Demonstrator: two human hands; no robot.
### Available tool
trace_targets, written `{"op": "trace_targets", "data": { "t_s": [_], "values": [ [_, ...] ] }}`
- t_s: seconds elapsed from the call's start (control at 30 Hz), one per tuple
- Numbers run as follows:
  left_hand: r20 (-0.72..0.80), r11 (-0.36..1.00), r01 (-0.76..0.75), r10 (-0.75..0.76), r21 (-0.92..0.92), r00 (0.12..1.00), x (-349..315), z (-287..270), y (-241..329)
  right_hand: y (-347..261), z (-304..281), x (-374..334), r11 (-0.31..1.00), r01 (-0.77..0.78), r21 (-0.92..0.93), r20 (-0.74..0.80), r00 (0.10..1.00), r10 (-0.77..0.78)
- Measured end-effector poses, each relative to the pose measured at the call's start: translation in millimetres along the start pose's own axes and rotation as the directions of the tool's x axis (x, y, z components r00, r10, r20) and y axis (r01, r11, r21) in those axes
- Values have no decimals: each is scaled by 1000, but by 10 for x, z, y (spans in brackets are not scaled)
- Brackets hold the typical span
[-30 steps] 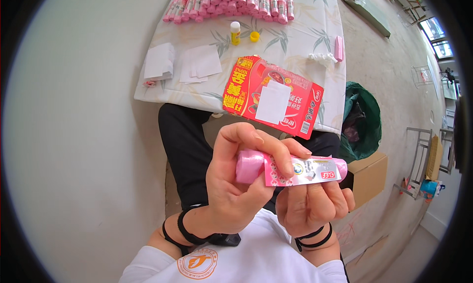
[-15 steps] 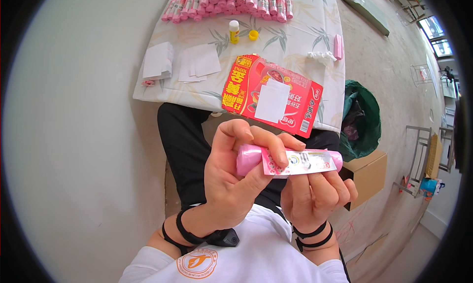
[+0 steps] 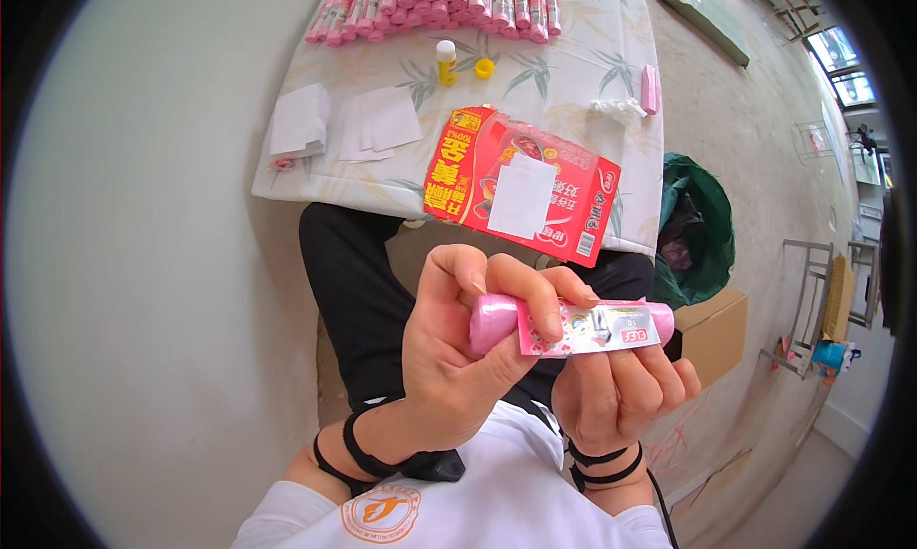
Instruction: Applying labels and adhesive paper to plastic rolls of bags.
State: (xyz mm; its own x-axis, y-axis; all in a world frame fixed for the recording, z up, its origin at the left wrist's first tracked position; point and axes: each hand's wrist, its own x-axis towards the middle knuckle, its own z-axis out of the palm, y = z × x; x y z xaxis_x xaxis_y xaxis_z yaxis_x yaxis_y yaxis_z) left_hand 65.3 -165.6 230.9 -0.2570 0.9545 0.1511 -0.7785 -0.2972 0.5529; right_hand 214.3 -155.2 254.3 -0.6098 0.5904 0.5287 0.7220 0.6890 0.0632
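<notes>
A roll of pink plastic bags (image 3: 493,325) lies crosswise between my hands above my lap. Around it sits a paper label (image 3: 606,327), silver and white with a pink patterned end. My left hand (image 3: 441,353) is closed on the roll's left part, thumb below and fingers over the label's pink end. From underneath, my right hand (image 3: 616,396) grips the right part with curled fingers; its thumb is hidden behind the roll. On the table lies a flattened red carton (image 3: 458,181) with a stack of white paper slips (image 3: 522,197) on it.
A pile of labelled pink rolls (image 3: 435,9) fills the table's far side. Nearer stand a glue stick (image 3: 446,64) and its yellow cap (image 3: 484,68). White papers (image 3: 301,119) lie at left, a single pink roll (image 3: 650,90) at right. A green bag (image 3: 712,215) and cardboard box (image 3: 718,339) stand beside the table.
Both hands and the roll have shifted slightly right and down in view. The roll has turned a little, so more of the label's silver face shows. Both hands keep their hold.
</notes>
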Motion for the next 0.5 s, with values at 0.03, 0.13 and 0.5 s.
{"op": "trace_targets", "data": {
  "t_s": [0.03,0.13,0.5],
  "values": [
    [-2,1000,8,-8,7,1000,-3,-3,-5,6,-2,-5,1000,0,-1,18,1000,0],
    [9,1000,13,-13,13,1000,-14,2,2,12,14,-31,1000,-11,8,1,1000,11],
    [97,1000,16,-16,-2,995,12,-23,-16,34,-39,-21,1000,-13,26,5,1000,12]
  ]
}}
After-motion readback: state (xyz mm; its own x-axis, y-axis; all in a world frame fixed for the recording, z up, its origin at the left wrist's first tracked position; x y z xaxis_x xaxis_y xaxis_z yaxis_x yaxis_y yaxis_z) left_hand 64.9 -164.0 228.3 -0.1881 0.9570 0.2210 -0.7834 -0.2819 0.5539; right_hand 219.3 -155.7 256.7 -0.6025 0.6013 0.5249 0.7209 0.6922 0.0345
